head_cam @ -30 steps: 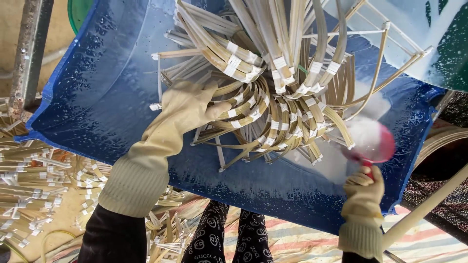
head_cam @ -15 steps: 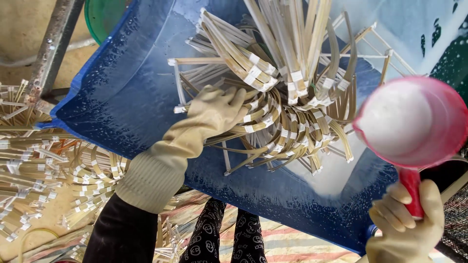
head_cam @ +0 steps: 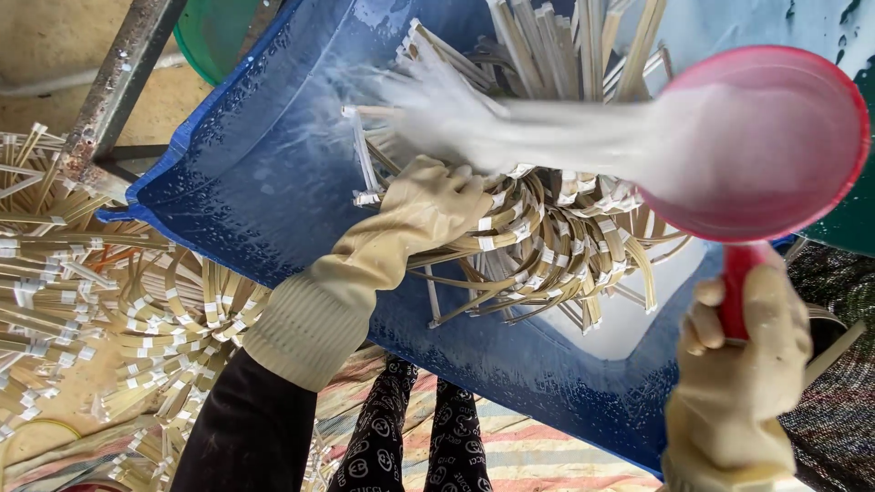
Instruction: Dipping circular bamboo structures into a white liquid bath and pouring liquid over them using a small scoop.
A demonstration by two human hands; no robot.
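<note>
**Pouring milky water over bamboo strips, both hands gloved**

So the left hand (head_cam: 428,205), in a cream rubber glove with a ribbed cuff over a black sleeve, reaches up and forward into the blue tub (head_cam: 273,182). The forearm runs diagonally from lower left to the middle of the frame, wrist roughly straight, palm down. The hand lies pressed on top of the bundle of bent bamboo strips (head_cam: 556,228), fingers curled loosely over them and partly tucked between the strips. Looks like a grasp on a few of them, though the fingertips are hidden, so I can't say how tight.

The right hand (head_cam: 743,364), same kind of glove, sits at the lower right with the fist clenched around the red handle of the red scoop (head_cam: 766,146). The scoop is raised over the right side of the tub and tipped toward the left, and a stream of white liquid (head_cam: 510,128) shoots out of it across the strips, splashing just above the left hand.

The strips are pale, banded with white tape, and lie in the middle of the tub, partly over a pool of white liquid at its lower right.

More taped strips (head_cam: 100,292) are piled outside the tub on the left, beside a rusty metal post (head_cam: 118,91). A green bucket (head_cam: 214,32) peeks in at the top. Patterned trouser legs (head_cam: 410,446) show below.
</note>
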